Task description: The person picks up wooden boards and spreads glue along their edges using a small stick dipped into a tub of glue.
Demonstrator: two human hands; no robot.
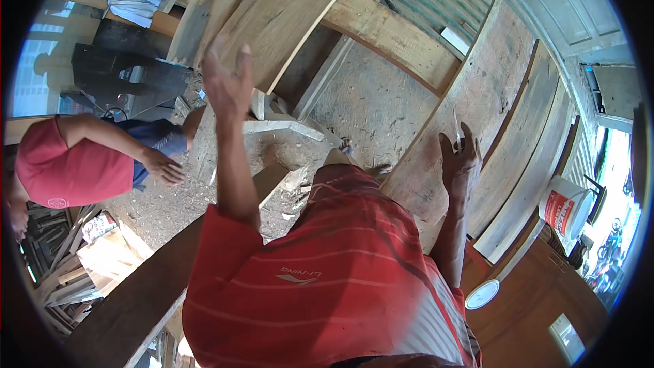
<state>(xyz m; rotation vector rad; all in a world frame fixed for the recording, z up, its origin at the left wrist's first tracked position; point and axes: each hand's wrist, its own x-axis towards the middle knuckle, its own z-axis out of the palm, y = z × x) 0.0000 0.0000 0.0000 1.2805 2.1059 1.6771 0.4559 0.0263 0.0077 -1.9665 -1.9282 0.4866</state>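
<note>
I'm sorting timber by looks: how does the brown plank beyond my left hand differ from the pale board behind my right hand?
The brown plank shows warm, flowing grain; the pale board looks greyer and blotchy. The brown plank runs out of the picture at the top, while the pale board's far end is visible. Both are wooden.

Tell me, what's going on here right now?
The person's left hand is open, beside the boards; whether it touches them is unclear. The right hand is half curled over a wide plank, apparently with a thin pale thing between its fingers, too small to identify. A co-worker is at the left, one arm extended.
</note>
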